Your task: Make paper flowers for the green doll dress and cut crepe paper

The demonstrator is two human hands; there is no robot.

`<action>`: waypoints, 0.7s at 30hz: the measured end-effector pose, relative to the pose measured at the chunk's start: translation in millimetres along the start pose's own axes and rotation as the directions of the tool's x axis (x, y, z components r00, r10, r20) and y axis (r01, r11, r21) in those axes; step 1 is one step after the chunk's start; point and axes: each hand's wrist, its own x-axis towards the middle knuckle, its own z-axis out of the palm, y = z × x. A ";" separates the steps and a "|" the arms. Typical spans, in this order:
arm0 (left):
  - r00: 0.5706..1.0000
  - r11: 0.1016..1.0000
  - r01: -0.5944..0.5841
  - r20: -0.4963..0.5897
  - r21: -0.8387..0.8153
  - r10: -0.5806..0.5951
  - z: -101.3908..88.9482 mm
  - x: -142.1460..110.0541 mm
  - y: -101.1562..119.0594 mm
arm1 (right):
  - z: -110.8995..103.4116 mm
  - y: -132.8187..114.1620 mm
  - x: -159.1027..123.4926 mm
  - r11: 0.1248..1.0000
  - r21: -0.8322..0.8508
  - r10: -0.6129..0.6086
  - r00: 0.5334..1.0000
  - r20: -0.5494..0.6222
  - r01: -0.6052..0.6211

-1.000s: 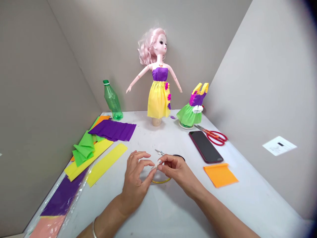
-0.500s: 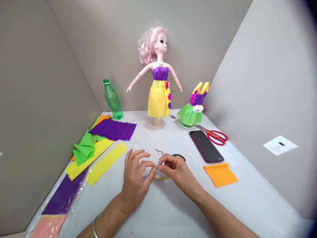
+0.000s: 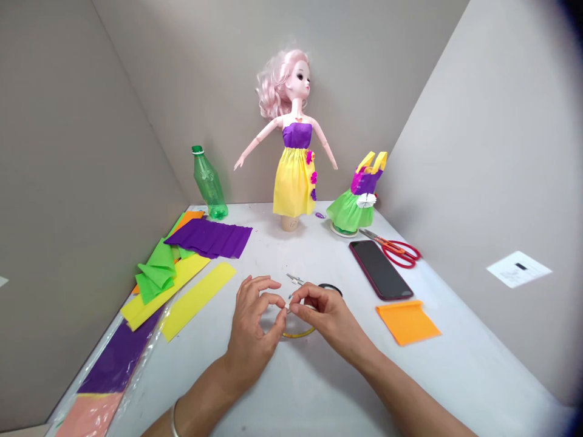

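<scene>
My left hand [image 3: 252, 321] and my right hand [image 3: 319, 315] meet above the table, their fingertips pinching a small white strip [image 3: 288, 308] that is mostly hidden between them. Just beyond my right fingers lies a small pair of metal tweezers or snips [image 3: 296, 280], and a dark ring of tape [image 3: 331, 287] is partly hidden by that hand. A thin yellow ring [image 3: 298, 333] lies under my hands, its far side hidden.
A pink-haired doll [image 3: 296, 139] in a purple and yellow paper dress stands at the back, beside a small green dress [image 3: 350, 206]. Red-handled scissors [image 3: 403, 253], a phone [image 3: 380, 270] and orange paper [image 3: 407, 322] lie right; crepe paper strips [image 3: 195, 297] and a green bottle [image 3: 208, 183] lie left.
The white strip shows less between my fingertips than before, and my hands have drawn closer around it. The whole view has shifted slightly.
</scene>
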 end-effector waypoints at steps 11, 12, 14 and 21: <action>0.996 0.995 0.068 0.058 -0.072 -0.063 -0.5 -0.8 1.0 | 0.7 -2.1 -0.8 0.981 -0.191 -0.048 0.998 -0.045 0.038; 0.994 0.992 0.091 0.070 -0.085 -0.085 -0.6 -0.7 1.3 | 1.0 -2.3 -1.0 0.979 -0.200 -0.055 0.997 -0.048 0.045; 0.985 0.982 0.151 0.102 -0.113 -0.140 -0.7 -0.6 2.4 | 1.5 -2.3 -1.5 0.976 -0.210 -0.064 0.996 -0.054 0.052; 0.949 0.934 0.294 0.182 -0.203 -0.259 -1.2 0.0 6.2 | 1.9 -1.6 -2.8 0.976 -0.209 -0.073 0.995 -0.068 0.058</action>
